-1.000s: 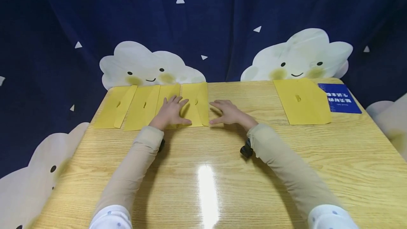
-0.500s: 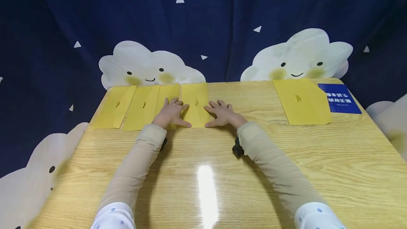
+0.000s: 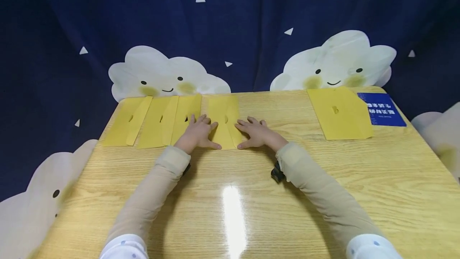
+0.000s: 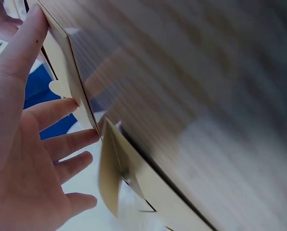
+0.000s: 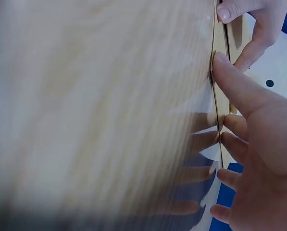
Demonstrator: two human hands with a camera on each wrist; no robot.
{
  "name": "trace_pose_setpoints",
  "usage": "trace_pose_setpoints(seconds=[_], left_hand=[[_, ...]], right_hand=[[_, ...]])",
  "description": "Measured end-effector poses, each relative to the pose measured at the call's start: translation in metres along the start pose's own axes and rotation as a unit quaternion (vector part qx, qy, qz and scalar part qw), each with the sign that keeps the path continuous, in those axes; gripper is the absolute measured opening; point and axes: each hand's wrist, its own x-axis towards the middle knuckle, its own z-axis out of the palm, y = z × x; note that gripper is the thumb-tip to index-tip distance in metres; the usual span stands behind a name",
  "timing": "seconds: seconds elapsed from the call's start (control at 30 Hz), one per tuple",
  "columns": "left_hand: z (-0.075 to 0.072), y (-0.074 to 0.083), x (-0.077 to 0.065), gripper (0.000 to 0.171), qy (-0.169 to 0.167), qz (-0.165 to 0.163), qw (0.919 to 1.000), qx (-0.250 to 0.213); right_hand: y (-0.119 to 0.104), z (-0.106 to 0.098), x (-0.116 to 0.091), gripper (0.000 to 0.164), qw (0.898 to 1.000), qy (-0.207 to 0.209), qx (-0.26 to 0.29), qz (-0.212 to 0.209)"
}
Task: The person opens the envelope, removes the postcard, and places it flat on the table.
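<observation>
A yellow paper envelope (image 3: 223, 109) lies flat between my two hands in the head view. My left hand (image 3: 197, 133) touches its left side with spread, mostly straight fingers, the thumb at the near corner. On the opposite side, my right hand (image 3: 256, 133) rests its fingertips along the right edge, thumb also at the near corner. The right wrist view shows the right thumb (image 5: 234, 84) and fingertips at the thin paper edge. Left of my left hand lies another yellow envelope (image 3: 187, 105), partly covered by that hand. In the left wrist view, a raised flap (image 4: 109, 178) stands beside the fingers.
Two more yellow envelopes (image 3: 160, 121) (image 3: 125, 123) lie in the row at the left. At the far right, a larger-looking yellow envelope (image 3: 339, 119) overlaps a blue printed card (image 3: 386, 111). A dark curtain (image 3: 244, 19) with clouds hangs behind the wooden table (image 3: 201, 207).
My right hand has moved left onto the envelope's edge. Then both hands and the envelope have shifted right and slightly nearer, leaving a gap to the row at the left.
</observation>
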Motion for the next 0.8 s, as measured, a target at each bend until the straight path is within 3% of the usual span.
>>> trace_pose_setpoints(seconds=[0.43,0.8], left_hand=[[0.000,0.033,-0.010,0.094,-0.016,0.009,0.9996,0.020],[0.002,0.058,-0.022,0.090,-0.019,0.028,0.9992,-0.019]], right_hand=[[0.003,0.004,-0.038,0.080,1.000,0.003,-0.027,0.006],[0.005,0.012,-0.072,0.074,0.999,0.023,-0.041,-0.007]])
